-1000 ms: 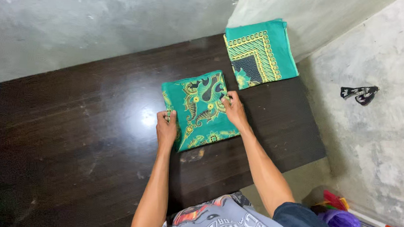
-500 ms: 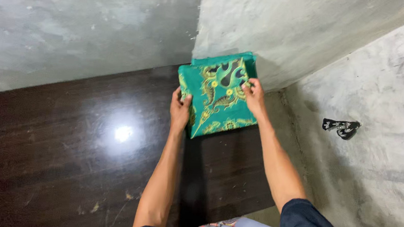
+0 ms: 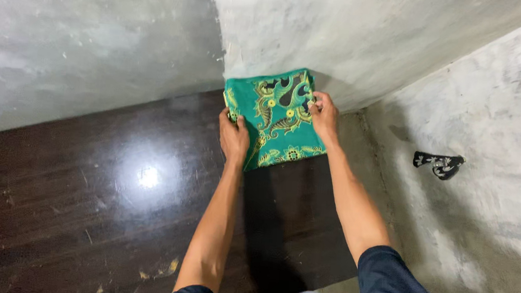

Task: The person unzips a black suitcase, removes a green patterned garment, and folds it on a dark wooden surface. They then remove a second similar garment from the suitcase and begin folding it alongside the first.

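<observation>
A folded green cloth [image 3: 278, 120] with a yellow and black pattern lies at the far right end of a dark wooden table [image 3: 80, 200], in the corner of two grey walls. My left hand [image 3: 233, 139] grips its left edge. My right hand [image 3: 324, 115] holds its right edge near the top. Whatever lies under the cloth is hidden by it.
The table's right end [image 3: 322, 233] runs beside a rough concrete floor [image 3: 488, 204]. A small black object [image 3: 438, 163] lies on that floor to the right. Grey plastered walls [image 3: 94, 38] rise close behind the table. A bright light reflection [image 3: 148, 176] shows on the tabletop.
Both hands lifted the folded cloth from the middle of the table and carried it to the far right corner, where a second folded green cloth lay a second ago.
</observation>
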